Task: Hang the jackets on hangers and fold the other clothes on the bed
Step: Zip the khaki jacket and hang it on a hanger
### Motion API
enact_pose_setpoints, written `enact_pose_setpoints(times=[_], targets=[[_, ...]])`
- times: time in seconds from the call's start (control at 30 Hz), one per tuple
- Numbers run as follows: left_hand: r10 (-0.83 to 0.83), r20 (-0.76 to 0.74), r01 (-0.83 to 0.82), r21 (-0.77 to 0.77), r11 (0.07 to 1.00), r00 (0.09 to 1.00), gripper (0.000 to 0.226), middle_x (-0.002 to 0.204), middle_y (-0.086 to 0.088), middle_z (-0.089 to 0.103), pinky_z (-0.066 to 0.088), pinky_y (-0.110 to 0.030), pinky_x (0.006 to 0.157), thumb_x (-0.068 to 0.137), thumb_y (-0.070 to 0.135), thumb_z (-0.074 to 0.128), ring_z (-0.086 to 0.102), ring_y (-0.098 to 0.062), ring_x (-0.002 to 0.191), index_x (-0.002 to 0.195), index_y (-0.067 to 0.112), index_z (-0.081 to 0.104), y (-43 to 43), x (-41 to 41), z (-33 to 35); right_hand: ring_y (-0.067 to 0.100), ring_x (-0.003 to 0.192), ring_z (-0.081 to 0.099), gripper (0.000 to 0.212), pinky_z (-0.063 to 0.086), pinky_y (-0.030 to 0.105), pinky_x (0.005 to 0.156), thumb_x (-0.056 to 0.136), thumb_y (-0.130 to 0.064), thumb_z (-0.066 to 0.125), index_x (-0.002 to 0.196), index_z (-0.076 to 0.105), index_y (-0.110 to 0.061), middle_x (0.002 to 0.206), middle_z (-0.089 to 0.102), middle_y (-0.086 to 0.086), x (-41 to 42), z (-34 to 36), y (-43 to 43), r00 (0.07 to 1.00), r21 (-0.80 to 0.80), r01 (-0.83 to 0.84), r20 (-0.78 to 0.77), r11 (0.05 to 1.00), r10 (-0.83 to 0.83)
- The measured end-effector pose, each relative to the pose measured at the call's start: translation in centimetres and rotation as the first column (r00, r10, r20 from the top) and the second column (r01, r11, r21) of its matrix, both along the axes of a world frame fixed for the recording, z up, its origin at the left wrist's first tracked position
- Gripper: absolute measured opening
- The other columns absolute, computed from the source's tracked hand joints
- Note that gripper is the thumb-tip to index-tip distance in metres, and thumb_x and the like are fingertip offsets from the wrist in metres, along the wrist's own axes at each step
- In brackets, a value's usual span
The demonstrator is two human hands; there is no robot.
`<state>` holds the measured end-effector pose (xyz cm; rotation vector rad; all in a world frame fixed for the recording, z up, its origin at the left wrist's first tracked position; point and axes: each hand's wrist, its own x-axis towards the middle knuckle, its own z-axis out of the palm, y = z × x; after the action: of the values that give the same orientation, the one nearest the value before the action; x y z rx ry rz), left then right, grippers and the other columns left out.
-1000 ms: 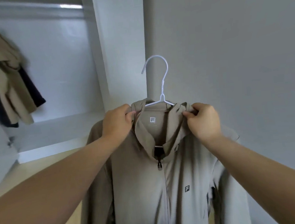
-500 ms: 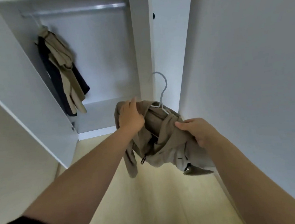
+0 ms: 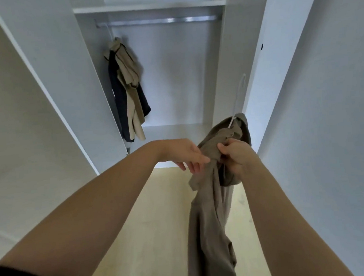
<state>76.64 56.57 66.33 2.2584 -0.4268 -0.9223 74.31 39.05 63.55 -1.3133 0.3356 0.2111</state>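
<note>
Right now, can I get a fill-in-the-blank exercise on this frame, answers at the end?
1. The right hand grips a jacket that is on a white ____.
2. Other clothes hang at the ____ end of the wardrobe rail.
3. The wardrobe door stands ____.
Missing words: hanger; left; open.

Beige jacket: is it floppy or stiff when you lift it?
Probably floppy: the beige jacket bunches under the right hand and hangs limp. Likely light, since that grip carries it. It might slide off the thin white hanger.
</note>
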Motion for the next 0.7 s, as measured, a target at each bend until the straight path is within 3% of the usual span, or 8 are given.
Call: enact_pose_setpoints(times=[0.1,0.27,0.37,0.43,0.53,0.63,0.7], targets=[[-0.01,-0.014,0.011,0.032,0.999,1.0,0.035,0.099,-0.008,0.071,0.055,-0.024,0.077,0.091,0.035,0.061,0.068,-0.013,0.08,0.106,0.004,0.068,0.1,3.9,-1.0,0.029,0.094,0.058,0.009,0.051,0.039,0.086,0.093,0.003,0.052,0.092,0.06,0.0,0.09,0.062,0.013,4.8,-1.0,1.5,1.0,0.02,-0.01,0.004,1.0,0.01],[0.153,0.02,-0.153,-0.024,0.988,0.988,0.021,0.093,-0.011,0.067,0.058,-0.031,0.076,0.095,0.016,0.051,0.067,-0.026,0.084,0.1,0.002,0.066,1.1,12.2,-1.3,0.029,0.091,0.06,0.006,0.052,0.041,0.086,0.093,-0.001,0.055,0.094,0.06,0.002,0.095,0.062,0.017,15.4,-2.7,3.1,0.998,0.101,-0.048,-0.034,0.994,0.051],[0.326,0.201,-0.328,-0.026,0.944,0.924,0.03,0.102,-0.014,0.063,0.048,-0.032,0.084,0.098,0.023,0.045,0.058,-0.022,0.09,0.105,0.003,0.066,1.8,17.8,-1.5,0.02,0.079,0.059,0.013,0.049,0.032,0.073,0.095,-0.003,0.052,0.086,0.06,-0.008,0.085,0.062,0.01,21.9,-2.5,4.2,0.999,0.056,-0.051,0.004,0.997,0.051],[0.439,0.291,-0.44,-0.065,0.895,0.85,0.034,0.108,-0.016,0.063,0.043,-0.03,0.083,0.099,0.025,0.044,0.056,-0.022,0.094,0.106,0.001,0.067,2.8,21.4,-1.6,0.016,0.083,0.059,0.019,0.045,0.03,0.076,0.097,-0.005,0.047,0.086,0.059,-0.015,0.086,0.064,0.004,25.8,-1.9,5.6,0.996,0.02,-0.09,0.022,0.996,0.089],[0.53,0.339,-0.521,-0.126,0.844,0.777,0.034,0.099,-0.018,0.065,0.039,-0.026,0.074,0.098,0.023,0.047,0.054,-0.021,0.086,0.098,-0.003,0.069,4.9,26.1,-2.0,0.017,0.093,0.06,0.022,0.042,0.031,0.086,0.098,-0.004,0.04,0.096,0.061,-0.011,0.096,0.066,0.004,30.7,-1.7,7.6,0.988,0.059,-0.154,0.04,0.986,0.152],[0.563,0.384,-0.551,-0.154,0.82,0.732,0.03,0.077,-0.009,0.057,0.036,-0.023,0.063,0.097,0.023,0.049,0.05,-0.019,0.078,0.08,0.003,0.064,7.9,30.6,-2.4,0.02,0.108,0.057,0.031,0.041,0.033,0.098,0.098,-0.003,0.04,0.124,0.056,-0.008,0.112,0.062,0.007,35.3,-1.9,9.6,0.985,0.068,-0.16,0.069,0.985,0.155],[0.589,0.386,-0.564,-0.189,0.804,0.71,0.024,0.079,-0.009,0.055,0.039,-0.025,0.068,0.097,0.023,0.049,0.05,-0.018,0.077,0.08,0.01,0.06,10.2,33.6,-2.4,0.019,0.11,0.056,0.036,0.04,0.034,0.102,0.098,-0.004,0.043,0.132,0.053,-0.008,0.12,0.06,0.007,38.6,-2.1,11.2,0.987,0.03,-0.136,0.091,0.99,0.133]])
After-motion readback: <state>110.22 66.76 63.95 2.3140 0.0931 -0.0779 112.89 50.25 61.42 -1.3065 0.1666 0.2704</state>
